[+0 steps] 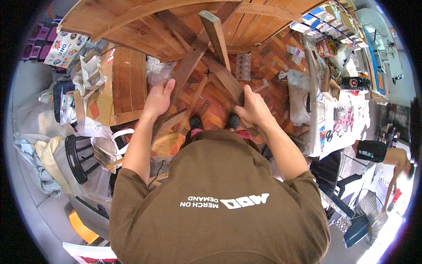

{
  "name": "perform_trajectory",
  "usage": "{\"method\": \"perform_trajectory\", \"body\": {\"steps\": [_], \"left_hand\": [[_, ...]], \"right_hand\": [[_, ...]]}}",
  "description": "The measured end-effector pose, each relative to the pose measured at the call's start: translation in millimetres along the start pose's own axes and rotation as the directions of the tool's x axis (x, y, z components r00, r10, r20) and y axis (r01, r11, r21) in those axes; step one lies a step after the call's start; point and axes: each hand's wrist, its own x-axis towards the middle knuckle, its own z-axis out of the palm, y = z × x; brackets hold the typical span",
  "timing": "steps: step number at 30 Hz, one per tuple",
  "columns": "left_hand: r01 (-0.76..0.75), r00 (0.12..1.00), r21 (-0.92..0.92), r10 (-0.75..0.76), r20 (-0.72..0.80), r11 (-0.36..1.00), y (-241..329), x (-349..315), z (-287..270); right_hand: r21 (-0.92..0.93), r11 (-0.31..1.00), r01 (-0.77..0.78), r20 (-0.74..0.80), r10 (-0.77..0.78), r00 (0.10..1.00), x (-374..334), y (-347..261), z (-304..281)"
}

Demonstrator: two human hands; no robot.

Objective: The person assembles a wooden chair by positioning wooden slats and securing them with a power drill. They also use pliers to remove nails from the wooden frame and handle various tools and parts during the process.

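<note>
A round wooden table (132, 33) lies tipped with its plank underside toward me. Two dark wooden legs cross in an X below it, and a paler wooden bar (215, 37) sticks up near their crossing. My left hand (158, 100) is closed on the left table leg (187, 66), thumb along its side, the other fingers partly hidden. My right hand (256, 106) wraps round the end of the right table leg (224, 77). Both forearms reach forward, well apart.
Below the legs is a parquet floor (263, 64) with my feet on it. A wooden panel (129, 83) and cardboard boxes stand left, beside a black chair (74, 158). A cluttered table (314, 127) stands right. Another person's arm (395, 158) shows at far right.
</note>
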Motion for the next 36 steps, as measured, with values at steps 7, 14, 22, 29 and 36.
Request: {"method": "perform_trajectory", "body": {"steps": [7, 14, 22, 29, 36], "left_hand": [[-0.047, 0.999, -0.010, 0.047, -0.008, 0.999, 9, 18, -9], [0.009, 0.998, 0.135, -0.001, -0.057, 0.991, 43, 18, 19], [0.137, 0.989, 0.201, -0.122, -0.088, 0.970, 67, 20, 11], [0.143, 0.990, 0.204, -0.138, -0.037, 0.968, 58, 13, 17], [0.617, 0.726, -0.615, -0.054, 0.685, 0.491, 42, 28, 3]], "right_hand": [[0.027, 0.999, -0.018, 0.037, 0.017, 0.999, 15, -7, -18], [0.043, 0.997, -0.067, 0.017, 0.067, 0.998, 30, -25, -27], [0.033, 0.995, -0.090, 0.013, 0.089, 0.996, 41, -33, -32], [0.057, 0.991, -0.119, 0.038, 0.117, 0.992, 34, -30, -23], [0.013, 0.995, -0.094, 0.003, 0.094, 0.996, 23, -24, -6]]}}
